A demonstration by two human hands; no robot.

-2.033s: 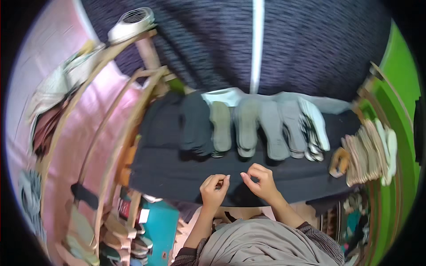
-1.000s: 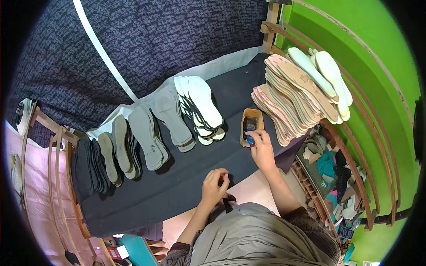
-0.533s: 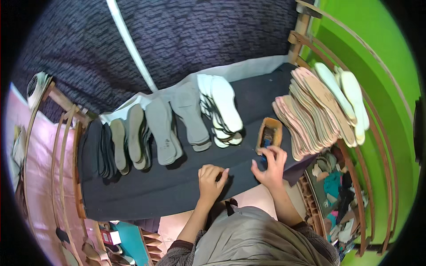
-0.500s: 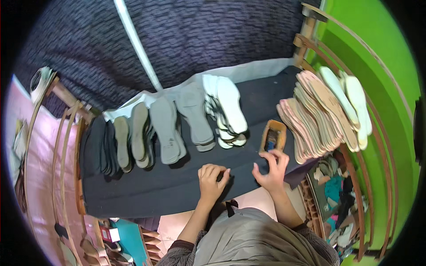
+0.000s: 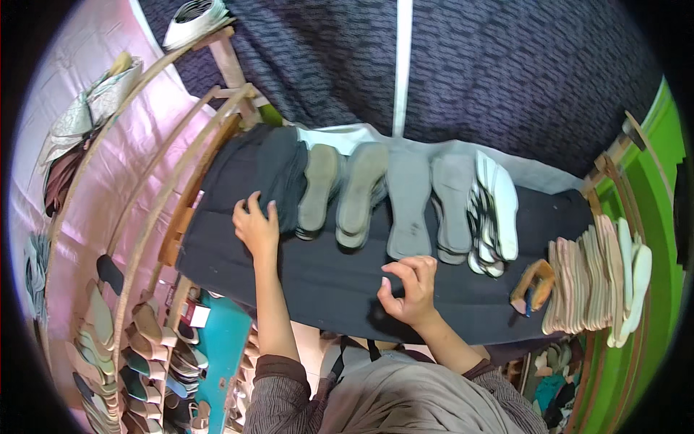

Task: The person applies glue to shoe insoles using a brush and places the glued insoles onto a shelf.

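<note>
My left hand hovers with fingers spread over the near edge of a pile of black insoles; I cannot tell if the fingertips touch it. Its grasp is empty. My right hand is above the black cloth, below the large grey insoles, with fingers bent, thumb apart and nothing between them. From left to right lie olive-grey insoles, brownish-grey insoles, the large grey ones, another grey stack and white insoles.
A small open wooden box sits at the right, beside a fanned row of beige-pink insoles. The black-covered table has curved wooden racks at its sides. Shoes fill shelves at lower left.
The view has swung left, so the table appears farther right. My left hand has moved left to the black insoles and spread its fingers. My right hand has left the wooden box.
</note>
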